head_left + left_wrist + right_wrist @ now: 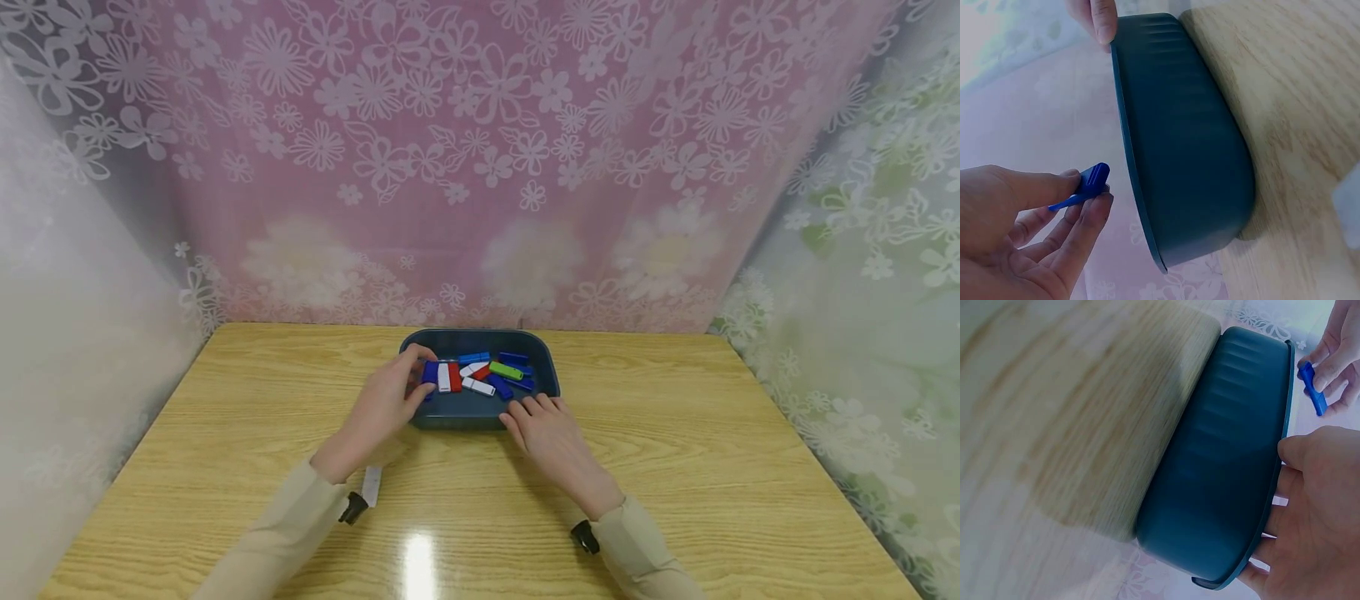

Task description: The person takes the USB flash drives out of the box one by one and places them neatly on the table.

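A dark teal plastic basin (pixel 465 417) holds several USB sticks in blue, white, red and green. Over its left side, my left hand (pixel 378 404) pinches a blue USB stick (pixel 1093 180) between thumb and fingertips, level with the rim in the left wrist view. From above, a white stick (pixel 443 377) and a red stick (pixel 454 377) appear side by side just right of it. At the near right corner my right hand (pixel 551 437) grips the basin's rim, thumb outside and fingers over the edge. A green stick (pixel 506 370) lies among the others.
The basin stands on a wood-grain table (pixel 675 467) near its back edge. A pale strip (pixel 371 486) hangs by the left wrist, beside a black strap piece (pixel 352 507). Floral curtains (pixel 480 167) close off the back and sides.
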A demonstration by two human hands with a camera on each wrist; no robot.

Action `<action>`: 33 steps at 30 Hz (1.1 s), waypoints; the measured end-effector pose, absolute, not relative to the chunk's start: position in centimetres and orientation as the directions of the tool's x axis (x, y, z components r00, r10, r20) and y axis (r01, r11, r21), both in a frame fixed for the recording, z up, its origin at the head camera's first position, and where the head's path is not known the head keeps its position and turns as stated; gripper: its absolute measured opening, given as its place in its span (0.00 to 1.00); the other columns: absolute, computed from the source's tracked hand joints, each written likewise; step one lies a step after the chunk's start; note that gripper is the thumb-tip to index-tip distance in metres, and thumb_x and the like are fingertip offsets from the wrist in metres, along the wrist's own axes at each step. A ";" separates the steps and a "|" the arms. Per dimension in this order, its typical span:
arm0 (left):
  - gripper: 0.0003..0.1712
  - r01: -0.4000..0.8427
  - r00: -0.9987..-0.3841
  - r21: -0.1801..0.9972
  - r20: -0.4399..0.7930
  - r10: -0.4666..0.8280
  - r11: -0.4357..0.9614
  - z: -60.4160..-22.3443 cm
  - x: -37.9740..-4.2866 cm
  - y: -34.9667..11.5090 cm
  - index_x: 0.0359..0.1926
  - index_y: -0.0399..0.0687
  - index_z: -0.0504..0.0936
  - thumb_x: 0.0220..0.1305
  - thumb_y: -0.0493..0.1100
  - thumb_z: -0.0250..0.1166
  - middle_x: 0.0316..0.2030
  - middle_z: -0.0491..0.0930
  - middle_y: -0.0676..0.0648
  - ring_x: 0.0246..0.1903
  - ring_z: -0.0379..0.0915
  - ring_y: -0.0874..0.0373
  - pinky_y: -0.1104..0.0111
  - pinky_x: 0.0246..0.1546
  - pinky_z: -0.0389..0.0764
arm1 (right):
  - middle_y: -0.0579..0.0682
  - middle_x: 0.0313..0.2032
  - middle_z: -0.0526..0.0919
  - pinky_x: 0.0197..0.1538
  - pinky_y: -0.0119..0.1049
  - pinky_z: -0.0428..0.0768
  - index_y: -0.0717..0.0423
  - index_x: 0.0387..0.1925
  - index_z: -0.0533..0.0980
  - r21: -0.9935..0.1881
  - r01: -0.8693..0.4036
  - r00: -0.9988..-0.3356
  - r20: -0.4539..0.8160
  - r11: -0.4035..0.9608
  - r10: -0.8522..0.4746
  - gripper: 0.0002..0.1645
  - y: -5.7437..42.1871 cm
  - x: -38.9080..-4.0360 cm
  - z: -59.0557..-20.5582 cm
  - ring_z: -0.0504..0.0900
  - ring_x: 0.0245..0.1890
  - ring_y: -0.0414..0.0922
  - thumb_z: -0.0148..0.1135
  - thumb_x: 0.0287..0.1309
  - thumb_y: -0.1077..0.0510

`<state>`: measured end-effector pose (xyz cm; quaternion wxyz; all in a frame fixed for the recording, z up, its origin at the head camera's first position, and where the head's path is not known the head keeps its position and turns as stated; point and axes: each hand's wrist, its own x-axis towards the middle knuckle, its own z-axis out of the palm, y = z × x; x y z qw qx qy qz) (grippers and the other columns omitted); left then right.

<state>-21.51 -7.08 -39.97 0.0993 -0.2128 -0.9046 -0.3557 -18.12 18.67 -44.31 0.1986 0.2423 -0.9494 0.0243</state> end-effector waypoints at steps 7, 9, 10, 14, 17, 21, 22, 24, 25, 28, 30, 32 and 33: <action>0.21 0.442 -0.896 0.599 0.335 0.293 0.668 -40.5 -21.1 -8.2 0.55 0.44 0.75 0.63 0.35 0.71 0.41 0.84 0.43 0.37 0.83 0.51 0.58 0.41 0.85 | 0.49 0.32 0.81 0.47 0.45 0.75 0.54 0.38 0.78 0.058 -0.476 -0.794 0.401 0.877 -0.457 0.12 18.7 -18.1 -44.4 0.76 0.35 0.51 0.59 0.72 0.50; 0.21 0.438 -0.898 0.598 0.333 0.289 0.671 -40.6 -21.0 -8.5 0.55 0.44 0.75 0.63 0.34 0.71 0.40 0.84 0.43 0.37 0.83 0.51 0.58 0.41 0.85 | 0.49 0.32 0.81 0.47 0.45 0.75 0.54 0.38 0.78 0.058 -0.477 -0.793 0.402 0.877 -0.458 0.12 18.7 -18.1 -44.4 0.76 0.35 0.50 0.58 0.73 0.50; 0.21 0.438 -0.898 0.597 0.334 0.287 0.673 -40.7 -20.9 -8.6 0.55 0.44 0.75 0.63 0.34 0.72 0.39 0.84 0.43 0.37 0.83 0.51 0.58 0.41 0.85 | 0.49 0.32 0.81 0.47 0.45 0.75 0.54 0.39 0.78 0.058 -0.477 -0.793 0.402 0.877 -0.457 0.12 18.7 -18.2 -44.4 0.76 0.35 0.50 0.58 0.73 0.50; 0.22 0.455 -0.889 0.587 0.351 0.295 0.670 -40.9 -20.7 -9.2 0.55 0.43 0.75 0.62 0.34 0.72 0.38 0.83 0.44 0.36 0.83 0.52 0.59 0.38 0.85 | 0.49 0.32 0.81 0.48 0.46 0.75 0.54 0.39 0.79 0.052 -0.474 -0.800 0.393 0.879 -0.454 0.12 18.8 -18.2 -44.5 0.76 0.36 0.50 0.58 0.73 0.49; 0.21 0.473 -0.879 0.578 0.367 0.306 0.665 -41.1 -20.4 -9.5 0.54 0.43 0.75 0.62 0.33 0.72 0.37 0.82 0.44 0.35 0.84 0.51 0.60 0.35 0.85 | 0.49 0.33 0.82 0.48 0.46 0.75 0.54 0.40 0.79 0.052 -0.473 -0.800 0.393 0.879 -0.454 0.13 18.7 -18.2 -44.4 0.77 0.36 0.51 0.58 0.73 0.50; 0.20 0.472 -0.880 0.572 0.357 0.314 0.671 -41.0 -20.0 -9.7 0.53 0.45 0.77 0.61 0.33 0.73 0.37 0.82 0.45 0.35 0.84 0.52 0.61 0.35 0.85 | 0.50 0.33 0.82 0.48 0.46 0.76 0.54 0.39 0.79 0.058 -0.472 -0.794 0.405 0.880 -0.453 0.12 18.7 -18.2 -44.3 0.78 0.37 0.51 0.58 0.73 0.50; 0.20 0.465 -0.884 0.574 0.344 0.317 0.674 -41.0 -19.8 -9.8 0.52 0.45 0.78 0.61 0.34 0.73 0.37 0.82 0.46 0.35 0.84 0.52 0.62 0.35 0.85 | 0.50 0.33 0.83 0.48 0.46 0.76 0.55 0.39 0.79 0.057 -0.472 -0.794 0.407 0.880 -0.452 0.13 18.7 -18.2 -44.3 0.78 0.37 0.51 0.58 0.73 0.50; 0.19 0.445 -0.895 0.581 0.307 0.323 0.681 -41.0 -19.5 -9.9 0.52 0.46 0.78 0.61 0.34 0.73 0.37 0.82 0.47 0.35 0.85 0.53 0.63 0.34 0.85 | 0.50 0.33 0.82 0.48 0.46 0.76 0.55 0.39 0.78 0.057 -0.474 -0.792 0.409 0.879 -0.453 0.12 18.6 -18.2 -44.3 0.78 0.37 0.51 0.58 0.72 0.50; 0.19 0.433 -0.901 0.587 0.285 0.326 0.684 -41.0 -19.4 -9.9 0.51 0.45 0.78 0.61 0.34 0.73 0.38 0.82 0.47 0.35 0.85 0.54 0.64 0.34 0.85 | 0.50 0.33 0.82 0.48 0.46 0.76 0.55 0.38 0.78 0.055 -0.474 -0.793 0.408 0.879 -0.454 0.12 18.6 -18.2 -44.3 0.78 0.37 0.51 0.58 0.72 0.50; 0.19 0.404 -0.913 0.605 0.222 0.342 0.686 -41.3 -19.0 -10.1 0.51 0.45 0.78 0.61 0.34 0.73 0.39 0.83 0.47 0.35 0.84 0.55 0.67 0.33 0.84 | 0.50 0.33 0.82 0.48 0.47 0.76 0.55 0.39 0.78 0.049 -0.476 -0.794 0.405 0.878 -0.453 0.13 18.6 -18.2 -44.3 0.78 0.36 0.51 0.58 0.72 0.50; 0.19 0.386 -0.918 0.616 0.188 0.348 0.686 -41.7 -18.7 -10.2 0.50 0.45 0.78 0.60 0.33 0.73 0.39 0.83 0.47 0.34 0.83 0.57 0.68 0.32 0.84 | 0.50 0.33 0.82 0.48 0.47 0.76 0.55 0.39 0.79 0.048 -0.476 -0.795 0.404 0.878 -0.453 0.12 18.6 -18.2 -44.3 0.78 0.37 0.52 0.58 0.72 0.50; 0.19 0.378 -0.920 0.624 0.170 0.353 0.684 -42.1 -18.4 -10.3 0.49 0.45 0.78 0.59 0.32 0.74 0.38 0.83 0.47 0.33 0.82 0.58 0.69 0.32 0.84 | 0.51 0.33 0.83 0.48 0.47 0.76 0.55 0.40 0.79 0.047 -0.475 -0.796 0.402 0.879 -0.452 0.13 18.6 -18.2 -44.3 0.78 0.37 0.52 0.58 0.73 0.50; 0.19 0.373 -0.921 0.626 0.161 0.354 0.685 -42.2 -18.3 -10.4 0.48 0.45 0.78 0.58 0.32 0.74 0.37 0.83 0.47 0.32 0.81 0.59 0.69 0.32 0.83 | 0.51 0.34 0.83 0.49 0.47 0.76 0.55 0.40 0.79 0.048 -0.474 -0.798 0.400 0.879 -0.452 0.13 18.6 -18.2 -44.3 0.78 0.37 0.52 0.58 0.73 0.50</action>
